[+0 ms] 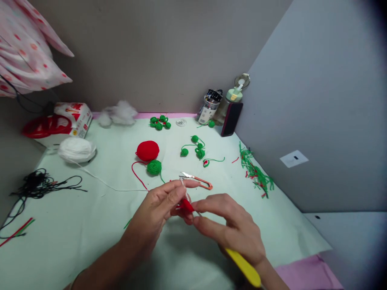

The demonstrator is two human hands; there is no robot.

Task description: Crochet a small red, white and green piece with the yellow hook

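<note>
My left hand point(165, 203) is closed around a small red crochet piece point(186, 205), with white yarn point(182, 182) running up over its fingers. That strand leads left across the table to a white yarn ball point(77, 150). In my right hand point(231, 221) is a crochet hook point(243, 266) with a yellow handle; its thin metal shaft meets the red piece between the fingertips. The hook's tip is hidden. Just beyond the hands lie orange-handled thread snips point(203, 182). A red yarn ball point(147, 150) and a green yarn ball point(154, 167) sit farther back.
Green crocheted pieces point(198, 151) lie mid-table, with more green balls point(160, 122) behind. Yarn scraps point(256, 173) are at right, black cord point(38, 183) at left. White stuffing point(121, 112), a pen cup point(208, 109), a bottle point(231, 100) and a phone point(231, 119) stand along the back.
</note>
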